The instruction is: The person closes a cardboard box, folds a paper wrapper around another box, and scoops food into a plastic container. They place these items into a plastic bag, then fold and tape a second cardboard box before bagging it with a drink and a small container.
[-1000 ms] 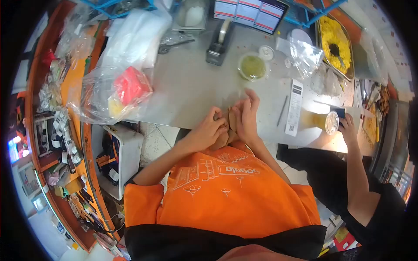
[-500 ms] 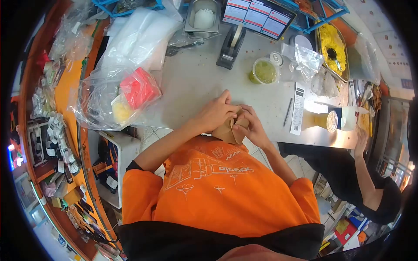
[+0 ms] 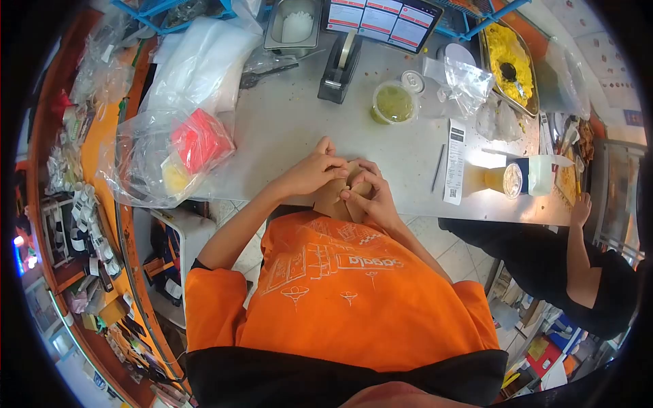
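Observation:
At the table's near edge, close to my orange shirt, I have a brown kraft cardboard piece [image 3: 329, 202], apparently a small folding takeaway box, between both hands. My left hand [image 3: 318, 172] grips its upper left side with bent fingers. Thumb and fingers of my right hand [image 3: 373, 196] pinch a flap near its middle. Part of the cardboard is hidden behind my fingers. Beyond my hands stand a lidded cup of green liquid [image 3: 394, 103] and a black tape dispenser [image 3: 336, 76].
A clear bag with a red package [image 3: 201, 141] lies left. A receipt [image 3: 454, 162], a pen and a yellowish drink cup [image 3: 503, 180] are right. A tablet [image 3: 381, 24] and a tray of yellow food [image 3: 507, 51] stand behind. Another person's hand [image 3: 581, 209] rests at the right edge.
The camera view has shifted, so the table things appear further left. My hands remain on the cardboard with slightly changed finger positions. The other person's hand has moved slightly right.

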The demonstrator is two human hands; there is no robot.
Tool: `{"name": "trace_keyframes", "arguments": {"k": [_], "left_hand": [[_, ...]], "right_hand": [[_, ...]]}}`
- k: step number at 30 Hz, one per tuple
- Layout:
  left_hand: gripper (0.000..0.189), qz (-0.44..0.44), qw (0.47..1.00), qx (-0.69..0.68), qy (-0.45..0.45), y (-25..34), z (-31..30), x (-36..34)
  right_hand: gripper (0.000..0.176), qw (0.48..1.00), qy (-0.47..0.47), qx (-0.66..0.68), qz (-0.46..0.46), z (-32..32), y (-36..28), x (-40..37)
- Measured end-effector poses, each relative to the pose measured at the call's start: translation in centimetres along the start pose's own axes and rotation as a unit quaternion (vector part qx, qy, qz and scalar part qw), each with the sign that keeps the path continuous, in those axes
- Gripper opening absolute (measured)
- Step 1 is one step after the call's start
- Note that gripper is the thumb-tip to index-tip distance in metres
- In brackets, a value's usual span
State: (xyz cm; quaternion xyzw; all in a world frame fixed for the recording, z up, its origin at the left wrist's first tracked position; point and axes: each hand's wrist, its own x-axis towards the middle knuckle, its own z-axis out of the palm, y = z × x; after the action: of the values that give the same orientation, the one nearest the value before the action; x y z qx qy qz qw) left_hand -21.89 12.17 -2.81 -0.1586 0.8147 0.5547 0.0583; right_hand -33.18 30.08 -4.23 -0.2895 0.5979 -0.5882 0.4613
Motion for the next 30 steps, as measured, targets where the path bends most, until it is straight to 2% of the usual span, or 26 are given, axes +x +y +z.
{"name": "trace_keyframes", "arguments": {"k": [3, 4, 6, 9, 12, 18, 20, 22, 25, 26, 27, 30], "left_hand": [[0.021, 0.024, 1.0, 0.014, -0.002, 0.1, 0.0, 0.0], [0.021, 0.0, 1.0, 0.028, 0.003, 0.8, 0.1, -0.1], [0.021, -0.026, 0.999, 0.041, 0.009, 1.8, 0.3, 0.0], [0.019, -0.045, 0.996, 0.073, 0.021, 2.3, 0.8, 0.1], [0.014, -0.032, 0.992, 0.113, 0.044, 2.4, 1.4, 0.2], [0.011, -0.009, 0.986, 0.154, 0.062, 2.5, 2.1, -0.1], [0.017, 0.003, 0.974, 0.194, 0.113, 2.3, 2.6, 0.0], [0.015, -0.005, 0.976, 0.192, 0.1, 2.2, 2.7, 0.1], [0.013, -0.022, 0.983, 0.167, 0.075, 2.4, 2.2, 0.0], [0.014, -0.032, 0.987, 0.145, 0.068, 2.5, 2.0, -0.1], [0.014, -0.034, 0.986, 0.145, 0.069, 2.4, 2.0, -0.1], [0.015, 0.0, 0.984, 0.141, 0.104, 1.8, 2.8, -0.1]], "right_hand": [[0.021, 0.999, -0.027, -0.017, -0.012, 0.0, -0.5, 0.1], [0.021, 0.999, -0.029, -0.016, -0.011, -0.1, -0.4, 0.2], [0.017, 0.993, -0.039, -0.104, -0.038, -0.3, -0.3, 0.3], [0.015, 0.995, -0.057, -0.079, -0.023, -0.6, 0.2, 0.5], [0.013, 0.983, -0.062, -0.153, -0.075, -0.6, -0.2, 0.5], [0.013, 0.975, -0.015, -0.189, -0.111, -0.1, 1.5, 0.3], [0.012, 0.977, -0.038, -0.181, -0.108, -0.6, 0.8, 0.4], [0.011, 0.978, -0.06, -0.171, -0.103, -0.7, 0.6, 0.4], [0.014, 0.971, -0.06, -0.195, -0.121, -0.3, 0.8, 0.3], [0.018, 0.97, -0.031, -0.198, -0.134, 0.0, 0.6, 0.3], [0.022, 0.969, -0.002, -0.2, -0.147, 0.2, 0.5, 0.3], [0.025, 0.968, -0.003, -0.194, -0.161, 0.3, 2.2, 0.7]]}}
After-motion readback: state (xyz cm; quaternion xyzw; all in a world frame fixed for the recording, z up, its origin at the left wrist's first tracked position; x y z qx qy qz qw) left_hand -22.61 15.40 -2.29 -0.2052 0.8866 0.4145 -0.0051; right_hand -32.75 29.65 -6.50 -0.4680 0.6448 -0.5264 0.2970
